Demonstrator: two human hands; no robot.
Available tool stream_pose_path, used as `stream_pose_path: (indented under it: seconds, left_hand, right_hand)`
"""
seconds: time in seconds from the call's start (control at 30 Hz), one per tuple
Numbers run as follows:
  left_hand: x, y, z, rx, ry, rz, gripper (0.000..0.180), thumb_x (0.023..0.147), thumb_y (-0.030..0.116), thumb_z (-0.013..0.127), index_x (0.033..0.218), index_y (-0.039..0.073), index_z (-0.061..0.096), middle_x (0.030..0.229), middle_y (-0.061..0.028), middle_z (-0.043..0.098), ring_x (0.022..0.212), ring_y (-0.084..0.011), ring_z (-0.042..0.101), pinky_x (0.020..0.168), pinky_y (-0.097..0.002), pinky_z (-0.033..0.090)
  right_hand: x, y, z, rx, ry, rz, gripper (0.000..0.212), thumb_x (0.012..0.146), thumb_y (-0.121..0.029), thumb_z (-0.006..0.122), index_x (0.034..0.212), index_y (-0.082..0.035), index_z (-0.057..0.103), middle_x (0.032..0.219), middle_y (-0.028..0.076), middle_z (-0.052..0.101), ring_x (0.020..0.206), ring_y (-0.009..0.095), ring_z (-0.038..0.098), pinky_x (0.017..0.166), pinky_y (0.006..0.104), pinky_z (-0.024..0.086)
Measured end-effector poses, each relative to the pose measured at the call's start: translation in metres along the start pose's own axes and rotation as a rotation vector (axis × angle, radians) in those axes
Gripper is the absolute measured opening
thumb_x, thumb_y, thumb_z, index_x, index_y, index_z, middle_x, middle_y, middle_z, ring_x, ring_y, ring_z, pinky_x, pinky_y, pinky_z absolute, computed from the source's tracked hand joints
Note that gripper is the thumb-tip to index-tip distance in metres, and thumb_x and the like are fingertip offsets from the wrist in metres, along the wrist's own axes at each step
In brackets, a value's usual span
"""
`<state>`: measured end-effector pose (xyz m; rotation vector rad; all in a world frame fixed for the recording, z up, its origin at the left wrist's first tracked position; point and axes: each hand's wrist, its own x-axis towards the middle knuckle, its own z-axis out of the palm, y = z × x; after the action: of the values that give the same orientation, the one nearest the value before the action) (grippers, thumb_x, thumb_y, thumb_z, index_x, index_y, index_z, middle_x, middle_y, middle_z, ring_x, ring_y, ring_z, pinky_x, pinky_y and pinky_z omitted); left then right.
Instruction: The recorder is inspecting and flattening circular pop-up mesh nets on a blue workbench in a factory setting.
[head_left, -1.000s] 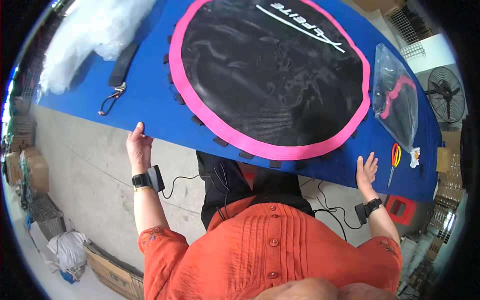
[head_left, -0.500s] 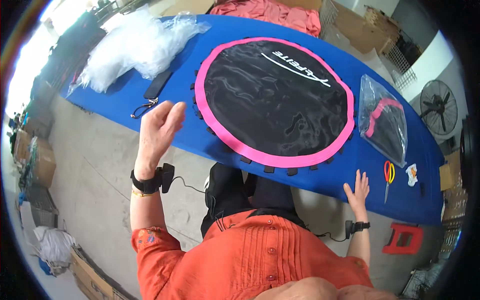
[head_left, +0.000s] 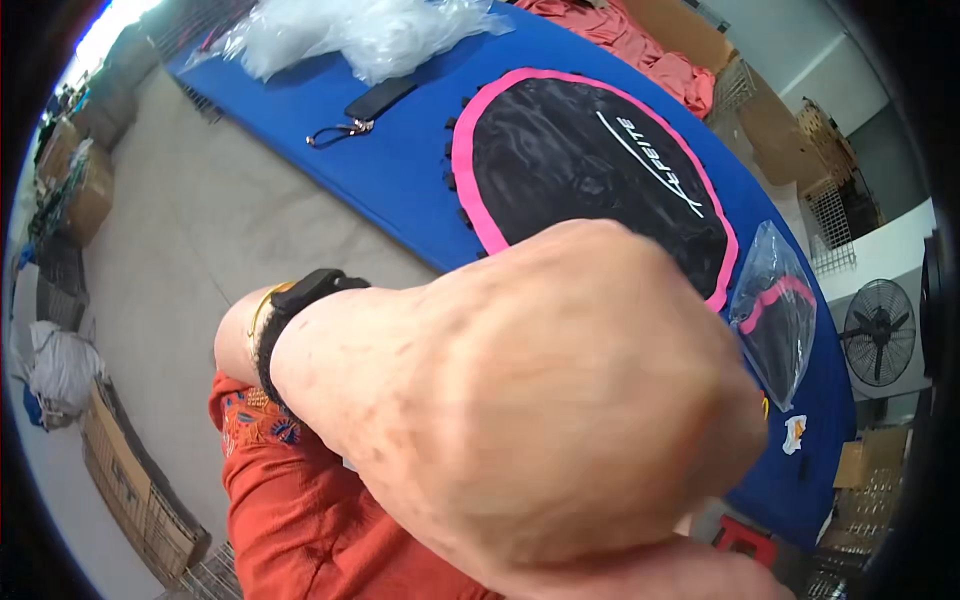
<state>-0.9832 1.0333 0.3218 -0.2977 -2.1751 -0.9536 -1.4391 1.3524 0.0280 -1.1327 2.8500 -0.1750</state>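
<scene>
My left hand (head_left: pixel 590 390) is raised very close, its back and wrist filling the middle of the head view. The fingers bend away and are hidden, so I cannot tell what is in them. A black band with a gold bracelet circles that wrist. Beyond it a round black mat (head_left: pixel 580 150) with a pink border and black tabs lies flat on the blue-covered table (head_left: pixel 290 135); the hand covers its near part. My right hand does not show.
A phone-like black slab (head_left: pixel 380 97) with a corded loop lies near the clear plastic bags (head_left: pixel 375 40). To the right are a bagged pink-trimmed black piece (head_left: pixel 780 320), a crumpled wrapper (head_left: pixel 794 434), a fan (head_left: pixel 880 332) and a red stool (head_left: pixel 745 540).
My left hand has come up from the table's near edge to right before the view. My right hand has gone out of sight. The whole view has turned, and the scissors are almost fully covered.
</scene>
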Motion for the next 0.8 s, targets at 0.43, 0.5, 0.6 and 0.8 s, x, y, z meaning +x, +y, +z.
stream_pose_path:
  seconds: [0.43,0.5,0.6,0.8]
  left_hand:
    - [-0.016,0.011,0.008,-0.033,0.147,-0.233,0.053,0.086,0.05,0.063,0.08,-0.002,0.068,0.075,-0.0105,0.068,0.065,-0.0204,0.066,0.058,-0.0303,0.052]
    - [-0.015,0.008,0.009,-0.044,0.158,-0.26,0.052,0.085,0.049,0.063,0.079,-0.002,0.068,0.075,-0.0105,0.068,0.064,-0.0201,0.066,0.058,-0.03,0.052]
    - [-0.013,0.003,0.009,-0.065,0.173,-0.294,0.05,0.085,0.048,0.062,0.079,-0.002,0.068,0.075,-0.0104,0.068,0.064,-0.0196,0.066,0.058,-0.0295,0.051]
    - [-0.006,-0.008,0.011,-0.114,0.2,-0.355,0.047,0.083,0.044,0.061,0.077,-0.002,0.068,0.074,-0.0103,0.068,0.063,-0.0188,0.065,0.058,-0.0286,0.051]
  right_hand:
    - [0.013,0.012,0.013,-0.102,0.031,0.013,0.082,0.097,-0.061,0.048,0.16,-0.018,0.02,0.165,0.021,0.015,0.152,0.04,0.014,0.118,0.0602,0.009]
    - [0.007,0.008,0.008,-0.038,0.043,-0.02,0.081,0.097,-0.061,0.048,0.16,-0.018,0.02,0.165,0.021,0.016,0.152,0.04,0.013,0.118,0.0601,0.009]
    - [0.004,0.003,0.004,-0.04,0.047,-0.025,0.079,0.098,-0.059,0.047,0.16,-0.018,0.022,0.165,0.021,0.016,0.152,0.041,0.012,0.118,0.0602,0.009]
    - [0.001,-0.01,-0.003,-0.009,0.028,-0.017,0.078,0.099,-0.058,0.047,0.16,-0.017,0.022,0.165,0.022,0.016,0.152,0.041,0.011,0.119,0.0598,0.007]
